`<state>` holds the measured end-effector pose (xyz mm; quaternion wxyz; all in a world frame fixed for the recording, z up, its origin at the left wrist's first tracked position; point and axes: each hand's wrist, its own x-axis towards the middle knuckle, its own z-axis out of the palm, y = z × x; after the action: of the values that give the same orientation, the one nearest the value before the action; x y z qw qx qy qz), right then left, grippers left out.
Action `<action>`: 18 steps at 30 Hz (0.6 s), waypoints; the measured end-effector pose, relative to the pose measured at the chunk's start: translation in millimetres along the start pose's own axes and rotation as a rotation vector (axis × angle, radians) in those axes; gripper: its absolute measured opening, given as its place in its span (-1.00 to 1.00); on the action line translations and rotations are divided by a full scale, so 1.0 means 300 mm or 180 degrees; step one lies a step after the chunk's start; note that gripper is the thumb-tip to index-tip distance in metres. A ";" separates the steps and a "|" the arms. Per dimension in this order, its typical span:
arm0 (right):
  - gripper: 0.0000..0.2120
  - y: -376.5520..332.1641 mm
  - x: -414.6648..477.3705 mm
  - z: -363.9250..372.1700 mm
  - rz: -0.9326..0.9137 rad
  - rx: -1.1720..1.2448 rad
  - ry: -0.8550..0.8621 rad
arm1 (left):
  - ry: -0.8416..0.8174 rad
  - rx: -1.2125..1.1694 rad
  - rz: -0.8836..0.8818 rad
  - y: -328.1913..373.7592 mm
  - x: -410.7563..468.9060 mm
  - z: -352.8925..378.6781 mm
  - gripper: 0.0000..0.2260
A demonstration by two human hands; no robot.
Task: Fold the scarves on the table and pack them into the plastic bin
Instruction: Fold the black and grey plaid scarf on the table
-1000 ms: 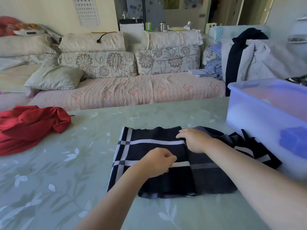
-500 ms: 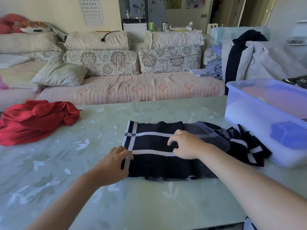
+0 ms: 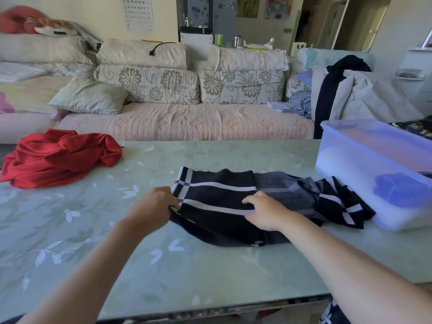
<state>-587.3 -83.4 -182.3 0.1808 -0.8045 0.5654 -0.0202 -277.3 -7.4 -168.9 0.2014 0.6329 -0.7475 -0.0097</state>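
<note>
A dark navy scarf (image 3: 217, 195) with white stripes lies partly folded in the middle of the green table (image 3: 163, 265). My left hand (image 3: 153, 210) pinches its left edge and lifts it slightly. My right hand (image 3: 265, 212) rests on the scarf's middle with the fingers bent, pressing the cloth down. The scarf's loose right end bunches against a translucent plastic bin (image 3: 364, 146) at the table's right side. A crumpled red scarf (image 3: 58, 157) sits at the far left of the table.
A blue object (image 3: 397, 189) shows through the bin's wall. Behind the table runs a sofa (image 3: 187, 122) with floral cushions. Clothes (image 3: 350, 90) are draped on a chair at the back right. The table's near edge is close to my body.
My left hand moved from the scarf's middle out to its left edge and took hold of it. The right hand stayed on the scarf. The view shifted back a little.
</note>
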 end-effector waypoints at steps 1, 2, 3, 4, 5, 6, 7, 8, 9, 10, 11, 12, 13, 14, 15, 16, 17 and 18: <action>-0.55 -0.014 0.004 0.006 -0.0096 0.0056 0.0024 | -0.0334 0.0142 -0.0162 -0.016 -0.018 -0.032 -0.64; -0.57 -0.029 0.009 0.013 -0.0191 0.0069 0.0040 | -0.0823 0.0281 -0.0335 -0.028 -0.043 -0.062 -0.63; -0.57 -0.044 0.015 0.022 -0.0273 0.0046 0.0054 | -0.1402 0.0352 -0.0561 -0.034 -0.068 -0.083 -0.62; -0.57 -0.057 0.022 0.032 -0.0324 -0.0001 0.0069 | -0.1895 0.0322 -0.0808 -0.039 -0.092 -0.096 -0.63; -0.56 -0.068 0.030 0.042 -0.0346 -0.0056 0.0091 | -0.2158 0.0205 -0.1018 -0.045 -0.108 -0.102 -0.68; -0.55 -0.078 0.038 0.051 -0.0332 -0.0113 0.0112 | -0.2205 0.0085 -0.1158 -0.055 -0.116 -0.103 -0.76; -0.55 -0.085 0.048 0.057 -0.0300 -0.0155 0.0144 | -0.2117 -0.0013 -0.1230 -0.061 -0.116 -0.104 -0.80; -0.55 -0.090 0.059 0.061 -0.0260 -0.0187 0.0175 | -0.1915 -0.0069 -0.1226 -0.069 -0.111 -0.100 -0.79; -0.55 -0.096 0.069 0.062 -0.0225 -0.0219 0.0216 | -0.1623 -0.0128 -0.1182 -0.074 -0.106 -0.093 -0.80; -0.55 -0.101 0.080 0.062 -0.0199 -0.0278 0.0251 | -0.1282 -0.0160 -0.1092 -0.074 -0.099 -0.084 -0.82; -0.55 -0.106 0.092 0.061 -0.0203 -0.0367 0.0301 | -0.0937 -0.0153 -0.0965 -0.074 -0.091 -0.070 -0.82; -0.55 -0.110 0.105 0.059 -0.0222 -0.0451 0.0348 | -0.0699 -0.0135 -0.0812 -0.073 -0.081 -0.053 -0.78; -0.56 -0.115 0.119 0.059 -0.0241 -0.0490 0.0385 | -0.0571 -0.0155 -0.0680 -0.074 -0.067 -0.030 -0.74; -0.56 -0.122 0.134 0.059 -0.0242 -0.0474 0.0407 | -0.0522 -0.0189 -0.0613 -0.081 -0.049 -0.007 -0.69; -0.56 -0.127 0.152 0.059 -0.0229 -0.0422 0.0428 | -0.0489 -0.0206 -0.0598 -0.088 -0.024 0.015 -0.66; -0.56 -0.131 0.171 0.058 -0.0205 -0.0366 0.0450 | -0.0440 -0.0219 -0.0632 -0.102 0.005 0.037 -0.64; -0.56 -0.132 0.194 0.058 -0.0184 -0.0321 0.0475 | -0.0367 -0.0212 -0.0693 -0.115 0.036 0.055 -0.64; -0.57 -0.130 0.218 0.058 -0.0159 -0.0273 0.0496 | -0.0287 -0.0195 -0.0773 -0.135 0.069 0.070 -0.64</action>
<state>-524.3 -127.1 -197.5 0.1011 -0.8213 0.5579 -0.0630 -248.2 -40.3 -193.2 0.1841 0.7112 -0.6731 -0.0853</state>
